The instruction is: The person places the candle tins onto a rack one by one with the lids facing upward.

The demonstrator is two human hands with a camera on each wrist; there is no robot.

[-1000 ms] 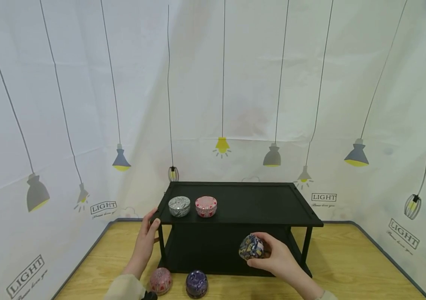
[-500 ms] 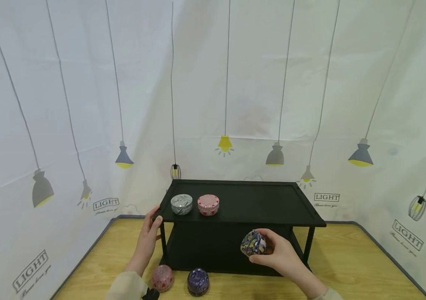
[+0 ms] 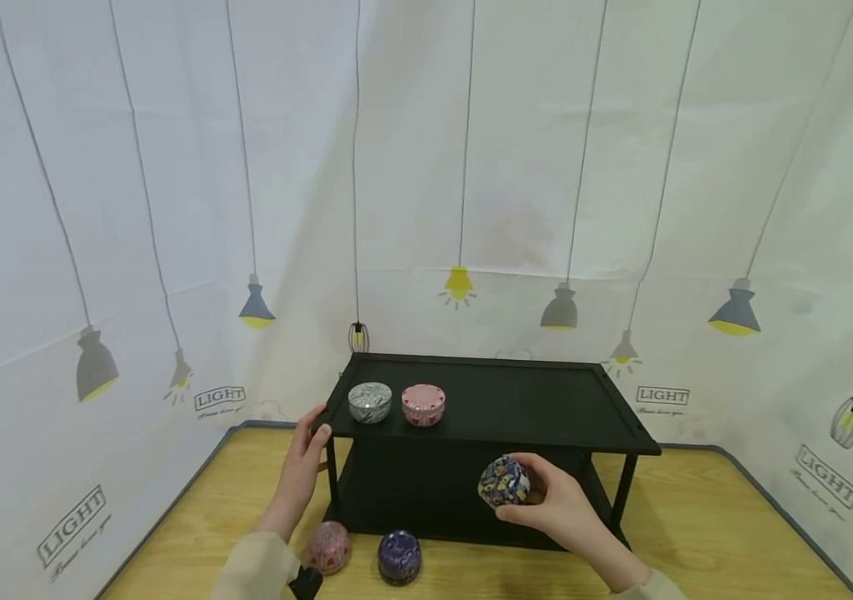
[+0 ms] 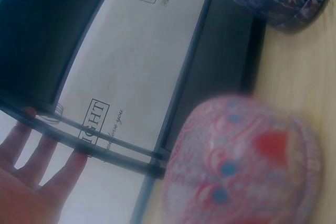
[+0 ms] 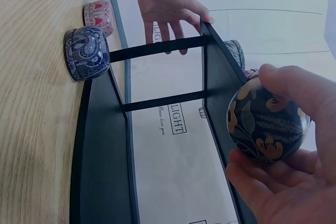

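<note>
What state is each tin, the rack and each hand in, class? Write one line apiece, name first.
Black rack: standing on the table
Grey tin: standing on the rack's upper tier
Pink heart-patterned tin: standing beside the grey tin, apart
Dark floral tin: held up, tilted
Pink-and-red tin: resting on the table
Purple-blue tin: resting on the table
Left hand: touching the rack's left side
Right hand: gripping the dark floral tin

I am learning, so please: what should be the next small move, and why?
I would say the right hand should bring the multicoloured tin it holds over the top of the black rack, beside the pink tin, because this and the grey tin already stand there.
</note>
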